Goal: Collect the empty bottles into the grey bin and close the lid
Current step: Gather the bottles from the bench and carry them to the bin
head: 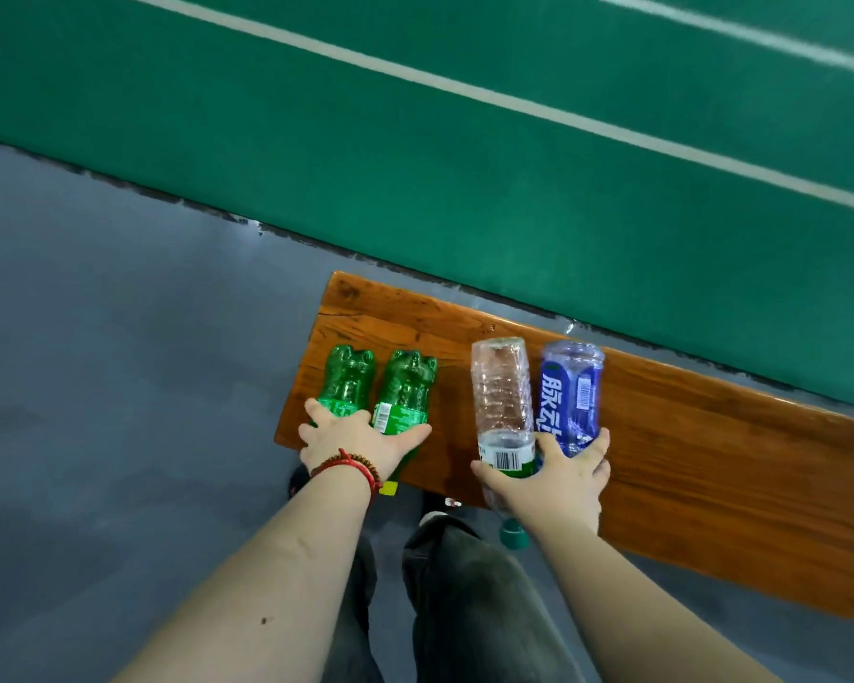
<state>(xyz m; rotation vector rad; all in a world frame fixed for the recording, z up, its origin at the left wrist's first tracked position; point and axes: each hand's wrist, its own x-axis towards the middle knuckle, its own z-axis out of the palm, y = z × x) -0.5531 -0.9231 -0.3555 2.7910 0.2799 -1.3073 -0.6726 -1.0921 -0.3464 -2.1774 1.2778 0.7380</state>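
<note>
Early stage, by the look of it: four empty bottles in hand at the wooden surface (686, 451), none binned. The grey bin is not in view, so its place and whether its lid stands open cannot be told; carrying, dropping in and closing the lid all appear left to do. Left hand (353, 443), red bead bracelet (353, 468) at the wrist, grip spread wide over the necks of two green bottles (346, 382) (408, 391) lying side by side, bases pointing away from the person, fingers splayed around both. Right hand (553, 478) likewise spans a pair: a clear bottle (501, 391) with a green-banded label and a blue bottle (573, 391), touching each other, gripped near the neck end, thumb on the clear one, fingers round the blue. Whether the bottles rest on the surface or are just lifted cannot be told. Green court floor (415, 140) beyond, grey floor (95, 362) to the left.
</note>
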